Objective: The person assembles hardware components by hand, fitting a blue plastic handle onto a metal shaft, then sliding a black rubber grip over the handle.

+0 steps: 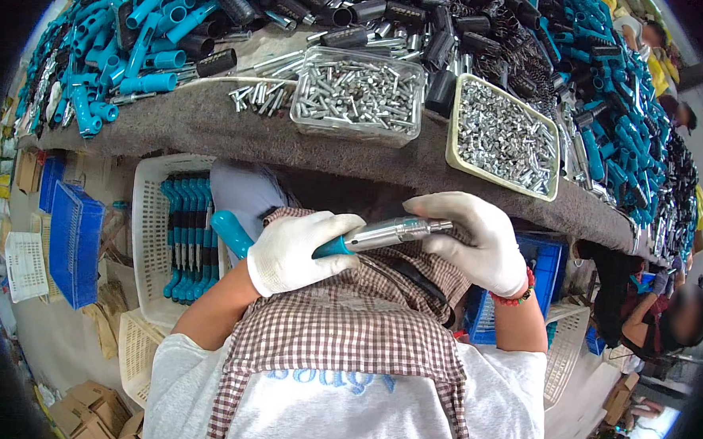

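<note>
My left hand (298, 252) is closed around the teal handle (334, 247) of a tool held level before my apron. Behind that hand, the handle's curved teal end (232, 232) sticks out to the left. A silver metal barrel (382, 235) runs rightward from the handle and narrows to a thin tip. Around this tip my right hand (481, 242) is half curled, its fingers above the metal and its thumb below, with a gap between them. Whether the thumb touches the barrel I cannot tell. Both hands wear white gloves.
Beyond my lap stands a cloth-covered bench (213, 121) piled with teal and black tubes. On it are a clear tub (356, 130) and a cream tray (500, 182) of small metal parts. At left, a white crate (148, 233) holds several similar tools. Other people work at far right.
</note>
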The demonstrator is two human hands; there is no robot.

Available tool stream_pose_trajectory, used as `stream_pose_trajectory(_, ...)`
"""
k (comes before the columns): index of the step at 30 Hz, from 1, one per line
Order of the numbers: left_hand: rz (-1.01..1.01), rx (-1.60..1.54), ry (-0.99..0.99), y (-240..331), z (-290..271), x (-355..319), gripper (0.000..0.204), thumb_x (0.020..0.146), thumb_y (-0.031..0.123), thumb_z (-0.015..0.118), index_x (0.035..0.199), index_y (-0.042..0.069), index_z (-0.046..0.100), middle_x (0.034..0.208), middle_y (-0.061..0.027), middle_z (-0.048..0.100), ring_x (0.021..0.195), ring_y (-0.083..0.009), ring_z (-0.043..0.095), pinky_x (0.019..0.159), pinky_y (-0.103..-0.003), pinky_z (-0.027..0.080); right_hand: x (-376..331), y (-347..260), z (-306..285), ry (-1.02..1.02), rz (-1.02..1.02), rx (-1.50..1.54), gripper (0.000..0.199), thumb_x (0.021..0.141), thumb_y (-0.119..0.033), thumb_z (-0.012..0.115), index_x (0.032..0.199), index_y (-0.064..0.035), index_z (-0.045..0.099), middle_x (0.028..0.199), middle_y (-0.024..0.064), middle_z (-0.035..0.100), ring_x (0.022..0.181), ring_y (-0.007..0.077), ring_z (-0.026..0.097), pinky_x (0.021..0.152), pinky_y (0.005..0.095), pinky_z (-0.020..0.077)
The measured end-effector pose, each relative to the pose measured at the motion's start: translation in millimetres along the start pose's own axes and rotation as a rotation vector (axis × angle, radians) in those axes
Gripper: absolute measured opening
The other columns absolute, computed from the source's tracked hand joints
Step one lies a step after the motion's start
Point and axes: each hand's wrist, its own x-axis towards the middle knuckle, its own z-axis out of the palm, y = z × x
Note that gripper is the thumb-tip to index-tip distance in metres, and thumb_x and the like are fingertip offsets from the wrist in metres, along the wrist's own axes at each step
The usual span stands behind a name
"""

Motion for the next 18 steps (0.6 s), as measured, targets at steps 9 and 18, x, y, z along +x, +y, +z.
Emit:
stream_pose_trajectory(9,0.136,0.344,0.048,-2,-2,-2,0.040,0.075,0.036,0.073,0.106,0.015,0.058,0.072,-0.0028,0.055,0.059,-0.0205,0.061,0.053,-0.032,0.051,-9,7,11,-0.127,0.052,-0.356,0.045,0.072,-0.024,0.080,0.108,-0.0048,0.063,0.092,0.0114,0.070,0.076,0.0281,0.069,0.067,0.0338,0.0530)
stream_pose_trajectory(18,0.127,0.428,0.055,-3,-3,-2,0.036,0.076,0.038,0.073,0.099,0.014,0.060,0.066,-0.0026,0.056,0.056,-0.0217,0.061,0.052,-0.033,0.051,-11,8,21,-0.073,-0.061,-0.284,0.035,0.078,-0.018,0.075,0.109,-0.0073,0.061,0.092,0.0124,0.067,0.082,0.0304,0.066,0.071,0.0375,0.0520)
